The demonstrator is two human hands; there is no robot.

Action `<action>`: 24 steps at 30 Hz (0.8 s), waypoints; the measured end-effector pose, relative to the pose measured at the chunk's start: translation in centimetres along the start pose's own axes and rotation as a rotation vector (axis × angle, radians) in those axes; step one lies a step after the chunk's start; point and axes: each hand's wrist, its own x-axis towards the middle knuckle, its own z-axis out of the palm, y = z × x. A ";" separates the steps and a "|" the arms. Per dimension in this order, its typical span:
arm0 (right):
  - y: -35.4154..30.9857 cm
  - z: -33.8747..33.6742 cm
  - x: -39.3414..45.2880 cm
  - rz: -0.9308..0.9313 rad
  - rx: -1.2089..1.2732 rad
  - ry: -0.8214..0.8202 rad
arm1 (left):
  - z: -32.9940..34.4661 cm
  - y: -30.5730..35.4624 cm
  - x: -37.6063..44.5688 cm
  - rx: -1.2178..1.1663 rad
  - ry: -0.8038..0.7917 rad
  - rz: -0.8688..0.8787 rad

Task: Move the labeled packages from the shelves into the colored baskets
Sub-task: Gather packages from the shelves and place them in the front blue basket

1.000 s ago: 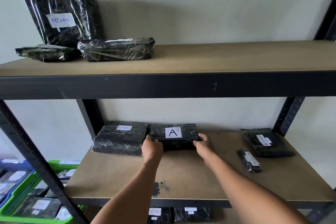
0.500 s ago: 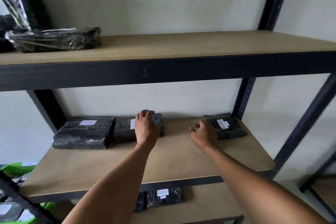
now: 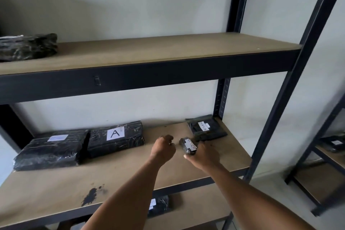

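Right hand (image 3: 203, 152): fingers curl round a small packet (image 3: 188, 145), held just above the middle shelf (image 3: 186, 170) beside the flat packet (image 3: 206, 128). Left hand (image 3: 164, 147): fingers curled, holding nothing. Risk: the glossy wrap may slip from this partial grip and drop. Both forearms extend forward over the shelf edge.

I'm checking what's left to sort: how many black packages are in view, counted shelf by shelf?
Top shelf: 1
Middle shelf: 4, namely blurred label, A, flat one at the back, small one in the right hand's grip
Bottom shelf: 1
Neighbouring rack: 1
Total: 7
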 end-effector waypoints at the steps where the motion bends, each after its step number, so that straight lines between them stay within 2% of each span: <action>1: -0.1 0.1 0.1 -0.026 0.008 -0.015 | 0.2 -0.3 0.0 -0.014 -0.014 -0.028; 3: -0.1 0.0 0.3 -0.085 0.060 -0.037 | 0.2 -0.5 0.1 -0.078 -0.023 -0.107; 7: -0.3 -0.3 0.8 -0.304 0.239 -0.056 | -0.7 -0.4 0.2 -0.427 -0.046 -0.253; 10: -1.1 -0.7 1.7 -0.417 0.364 0.048 | -2.0 -0.6 0.1 -0.680 -0.011 -0.277; 18: -3.9 -2.2 2.9 -0.463 0.511 0.152 | -5.3 -0.6 0.1 -1.071 -0.019 -0.233; 24: -4.8 -2.4 3.2 -0.490 0.493 0.170 | -6.6 -0.4 0.0 -1.171 -0.010 -0.228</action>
